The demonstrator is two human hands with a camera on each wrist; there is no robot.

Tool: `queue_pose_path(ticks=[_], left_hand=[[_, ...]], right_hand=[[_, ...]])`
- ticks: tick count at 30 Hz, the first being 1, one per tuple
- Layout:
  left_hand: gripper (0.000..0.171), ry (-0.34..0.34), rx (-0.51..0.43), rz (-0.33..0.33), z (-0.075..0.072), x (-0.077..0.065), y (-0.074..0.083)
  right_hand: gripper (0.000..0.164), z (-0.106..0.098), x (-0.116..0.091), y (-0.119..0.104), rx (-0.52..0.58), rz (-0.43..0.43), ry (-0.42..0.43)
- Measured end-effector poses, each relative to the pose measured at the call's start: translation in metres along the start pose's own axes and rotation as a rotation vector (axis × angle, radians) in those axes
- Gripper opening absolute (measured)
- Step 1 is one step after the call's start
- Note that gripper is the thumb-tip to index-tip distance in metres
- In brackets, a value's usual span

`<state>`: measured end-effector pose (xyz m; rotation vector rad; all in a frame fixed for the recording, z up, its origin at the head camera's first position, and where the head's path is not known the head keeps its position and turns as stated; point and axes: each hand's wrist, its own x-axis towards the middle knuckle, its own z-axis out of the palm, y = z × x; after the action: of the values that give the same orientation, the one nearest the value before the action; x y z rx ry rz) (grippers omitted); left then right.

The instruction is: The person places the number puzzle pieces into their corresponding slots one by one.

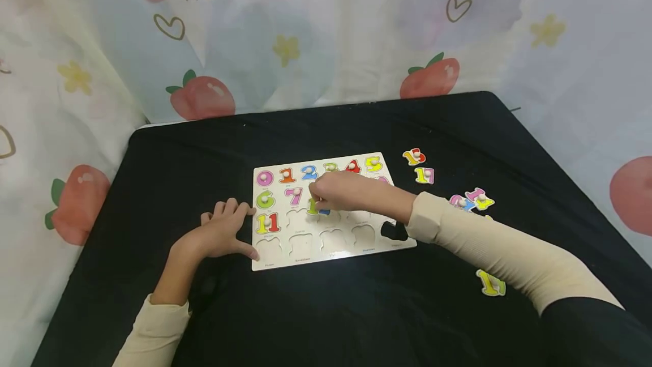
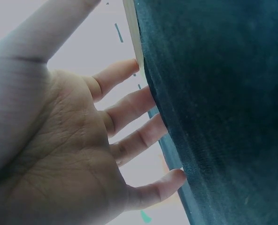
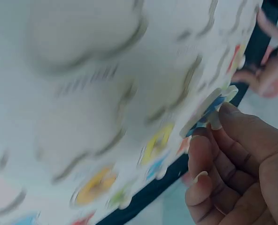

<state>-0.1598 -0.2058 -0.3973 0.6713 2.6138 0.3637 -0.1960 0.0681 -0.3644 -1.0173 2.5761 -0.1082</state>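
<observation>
While our spread left hand [image 1: 223,234] touches the cream rectangular board's [image 1: 342,225] left edge, our right hand [image 1: 337,190] pinches a knobbed green-and-blue number piece [image 3: 205,112] beneath its fingertips.

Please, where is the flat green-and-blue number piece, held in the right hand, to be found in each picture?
Head: the flat green-and-blue number piece is slightly below centre, in the right hand.
Left wrist: not in this picture.
Right wrist: right of centre, at mid-height.
Shared landmark: the left hand; head, lower left of centre; left wrist, at left; right wrist, upper right edge.
</observation>
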Motion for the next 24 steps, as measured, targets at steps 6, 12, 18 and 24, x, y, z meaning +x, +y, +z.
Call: queue_pose_path(ticks=[6, 12, 18, 24], left_hand=[[0.096, -0.012, -0.001, -0.015, -0.001, 0.002, 0.002], [0.098, -0.014, 0.002, -0.013, -0.001, 0.002, 0.002], [0.098, -0.006, 0.003, -0.015, -0.001, 0.0, 0.001], [0.097, -0.01, -0.014, -0.018, -0.001, 0.001, 0.001]], right_hand=[[0.005, 0.012, 0.009, -0.013, -0.009, -0.052, -0.009], [0.005, 0.019, 0.015, -0.02, -0.003, -0.058, -0.002], [0.014, 0.019, 0.02, -0.028, 0.001, -0.055, 0.004], [0.013, 0.021, 0.025, -0.031, 0.05, -0.053, 0.005]])
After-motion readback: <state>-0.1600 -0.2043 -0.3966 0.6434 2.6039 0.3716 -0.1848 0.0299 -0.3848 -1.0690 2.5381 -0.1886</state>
